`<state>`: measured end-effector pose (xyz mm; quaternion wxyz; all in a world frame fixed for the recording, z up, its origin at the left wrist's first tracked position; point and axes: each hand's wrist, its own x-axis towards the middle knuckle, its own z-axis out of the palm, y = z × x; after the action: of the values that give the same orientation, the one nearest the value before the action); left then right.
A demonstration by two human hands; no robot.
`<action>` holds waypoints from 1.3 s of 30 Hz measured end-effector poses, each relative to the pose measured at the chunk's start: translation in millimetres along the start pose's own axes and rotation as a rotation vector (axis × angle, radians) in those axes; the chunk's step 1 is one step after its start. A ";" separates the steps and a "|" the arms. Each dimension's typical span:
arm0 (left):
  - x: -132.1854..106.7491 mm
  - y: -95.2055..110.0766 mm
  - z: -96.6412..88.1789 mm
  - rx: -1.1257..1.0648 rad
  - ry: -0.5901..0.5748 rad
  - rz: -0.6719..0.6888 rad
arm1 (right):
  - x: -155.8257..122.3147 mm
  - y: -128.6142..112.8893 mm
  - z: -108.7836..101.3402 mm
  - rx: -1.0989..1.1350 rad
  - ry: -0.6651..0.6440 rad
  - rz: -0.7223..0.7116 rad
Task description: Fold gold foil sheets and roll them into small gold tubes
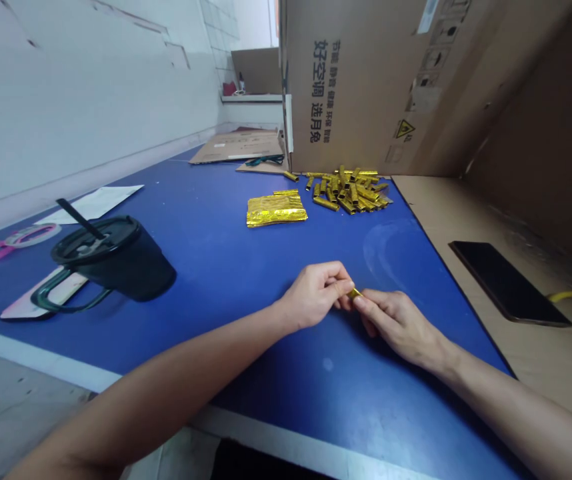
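Observation:
Between the fingertips of both my hands is a small gold foil piece [355,293], mostly covered by the fingers. My left hand [319,293] pinches one end of it with thumb and fingers. At the other end, my right hand [399,323] is closed on the same piece. Beyond the hands lies a flat stack of gold foil strips [277,209]. Farther right, against the cardboard, is a heap of small gold foil tubes [349,190], several of them showing open ends.
On the blue table [206,233] a dark lidded mug [131,263] with a straw stands at left, near a tape roll [31,236] and a paper sheet [96,204]. A large cardboard box [366,87] rises behind. A black phone [509,283] lies on cardboard at right.

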<state>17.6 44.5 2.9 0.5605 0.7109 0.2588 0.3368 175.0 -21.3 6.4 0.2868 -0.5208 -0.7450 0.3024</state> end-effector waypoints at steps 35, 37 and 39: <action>-6.0 5.7 4.1 0.238 -0.067 0.115 | 0.1 -2.1 1.3 0.008 -0.048 0.039; -2.4 4.4 0.9 0.163 -0.038 0.090 | 0.6 -1.1 0.5 0.010 -0.049 0.063; 1.7 3.4 -3.5 0.081 0.017 0.074 | 1.0 -0.5 -0.6 0.001 -0.054 0.091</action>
<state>16.0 47.2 7.0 0.5162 0.7392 0.2506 0.3524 174.8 -20.3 7.3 0.2529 -0.5456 -0.7279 0.3293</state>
